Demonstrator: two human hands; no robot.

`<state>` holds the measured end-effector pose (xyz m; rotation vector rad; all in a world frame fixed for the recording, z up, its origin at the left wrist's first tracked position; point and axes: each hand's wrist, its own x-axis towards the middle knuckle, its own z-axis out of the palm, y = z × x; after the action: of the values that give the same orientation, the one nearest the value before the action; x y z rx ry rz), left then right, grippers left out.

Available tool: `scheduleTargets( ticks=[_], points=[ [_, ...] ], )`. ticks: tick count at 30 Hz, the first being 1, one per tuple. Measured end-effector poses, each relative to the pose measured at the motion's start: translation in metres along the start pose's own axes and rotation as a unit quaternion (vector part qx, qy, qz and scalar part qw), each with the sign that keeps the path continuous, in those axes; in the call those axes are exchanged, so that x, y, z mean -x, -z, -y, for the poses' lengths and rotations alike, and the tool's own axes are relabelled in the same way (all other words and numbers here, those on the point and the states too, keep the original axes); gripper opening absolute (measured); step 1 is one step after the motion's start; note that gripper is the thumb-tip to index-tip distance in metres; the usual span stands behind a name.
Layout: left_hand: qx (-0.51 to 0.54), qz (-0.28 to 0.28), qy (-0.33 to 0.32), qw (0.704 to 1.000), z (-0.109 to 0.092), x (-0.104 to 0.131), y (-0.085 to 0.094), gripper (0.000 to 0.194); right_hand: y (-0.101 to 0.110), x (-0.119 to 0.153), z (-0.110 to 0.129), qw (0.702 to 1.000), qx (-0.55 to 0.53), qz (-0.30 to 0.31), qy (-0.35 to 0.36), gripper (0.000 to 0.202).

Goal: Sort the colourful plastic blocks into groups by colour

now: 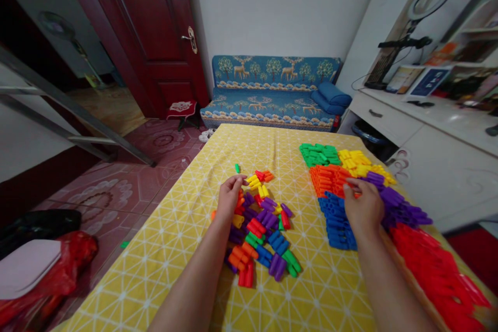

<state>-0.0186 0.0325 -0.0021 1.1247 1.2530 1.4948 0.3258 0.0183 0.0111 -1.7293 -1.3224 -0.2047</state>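
Observation:
My left hand (230,194) is at the far left side of a mixed pile of small plastic tube-like building pieces (267,219). Its thumb and index finger are pinched together beside some yellow pieces (254,181); whatever lies between the tips is hidden. Over the sorted groups on the right, my right hand (363,205) has thumb and fingertips drawn close at the edge of the orange pieces (329,180). I cannot make out what they pinch. Blue pieces (337,223) lie under and left of this hand, with purple pieces (402,205) to its right.
Green pieces (319,154) and yellow pieces (354,161) form groups farther back. A large red group (431,270) lies near right. One green piece (237,168) sits apart on the yellow tablecloth (175,233). Beyond stand a blue sofa (268,96) and a white cabinet (439,166).

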Motion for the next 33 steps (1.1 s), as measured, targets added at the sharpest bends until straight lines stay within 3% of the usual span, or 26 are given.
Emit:
scheduleTargets(
  ticks=[3, 8, 13, 16, 22, 25, 28, 30, 33],
  points=[
    [-0.082, 0.011, -0.056, 0.995, -0.001, 0.003, -0.005, 0.027, -0.003, 0.021, 0.042, 0.991, -0.098, 0.041, 0.084, 0.027],
    [-0.28, 0.075, -0.135, 0.947, 0.004, 0.009, -0.009, 0.025, -0.026, 0.066, 0.096, 0.947, -0.137, 0.259, 0.131, 0.026],
    [-0.438, 0.192, -0.221, 0.85, 0.002, 0.016, -0.011, 0.067, -0.051, 0.1, 0.104, 0.936, -0.154, 0.297, 0.108, 0.054],
    [-0.46, 0.23, -0.231, 0.826, -0.002, 0.018, -0.013, 0.065, -0.058, 0.109, 0.101, 0.927, -0.215, 0.303, 0.059, 0.055],
    [-0.419, 0.242, -0.21, 0.85, -0.001, 0.016, -0.012, 0.049, -0.056, 0.111, 0.101, 0.923, -0.267, 0.272, 0.047, 0.043],
    [-0.37, 0.211, -0.206, 0.881, 0.0, 0.013, -0.011, 0.042, -0.054, 0.111, 0.102, 0.931, -0.258, 0.253, 0.059, 0.038],
    [-0.312, 0.144, -0.18, 0.922, -0.003, 0.013, -0.011, 0.017, -0.055, 0.112, 0.101, 0.935, -0.232, 0.257, 0.073, 0.036],
    [-0.28, 0.12, -0.156, 0.94, -0.007, 0.015, -0.012, 0.025, -0.054, 0.112, 0.1, 0.938, -0.207, 0.267, 0.083, 0.032],
    [-0.251, 0.157, -0.154, 0.943, -0.012, 0.018, -0.012, 0.038, -0.051, 0.11, 0.101, 0.942, -0.202, 0.251, 0.093, 0.027]
  ],
)
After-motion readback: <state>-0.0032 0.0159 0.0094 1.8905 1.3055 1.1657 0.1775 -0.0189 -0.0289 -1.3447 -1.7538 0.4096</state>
